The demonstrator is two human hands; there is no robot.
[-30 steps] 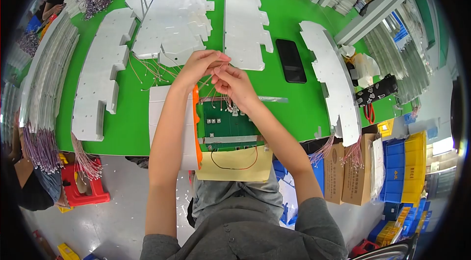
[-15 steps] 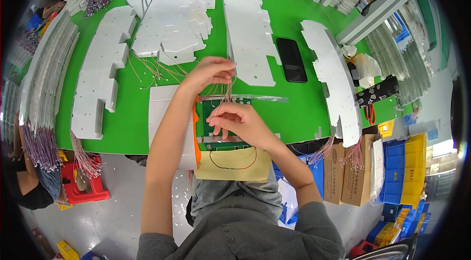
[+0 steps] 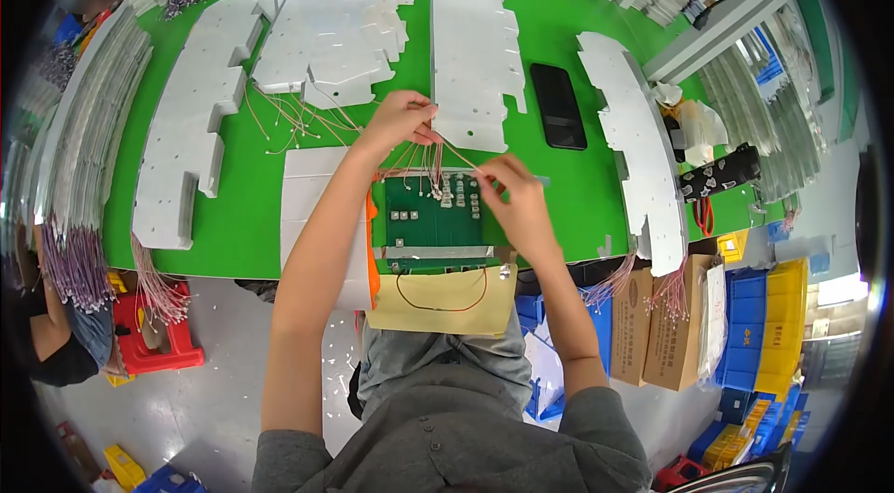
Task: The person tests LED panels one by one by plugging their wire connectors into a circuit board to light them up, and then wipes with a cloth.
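A green circuit board (image 3: 438,232) with white connectors lies at the table's front edge, a strip of clear tape across its lower part. My left hand (image 3: 400,123) is closed on a bundle of thin wires (image 3: 434,173) at the near end of a long white panel (image 3: 473,55). Most of these wires hang down over the board's top edge. To the right, my right hand (image 3: 515,206) pinches one wire, stretched between both hands, near its end. Beneath the board, a yellow sheet (image 3: 438,314) carries a black and red wire loop.
More white panels (image 3: 326,18) lie farther back and at both sides, some with loose wires. A black phone (image 3: 559,107) rests right of centre. Red-handled scissors (image 3: 704,216) and a black patterned pouch (image 3: 720,175) are at the right. A person's arm (image 3: 56,335) shows at far left.
My right hand has moved right and up from over the board, and a single wire now stretches to it. More of the board is exposed. My left hand keeps its hold on the bundle.
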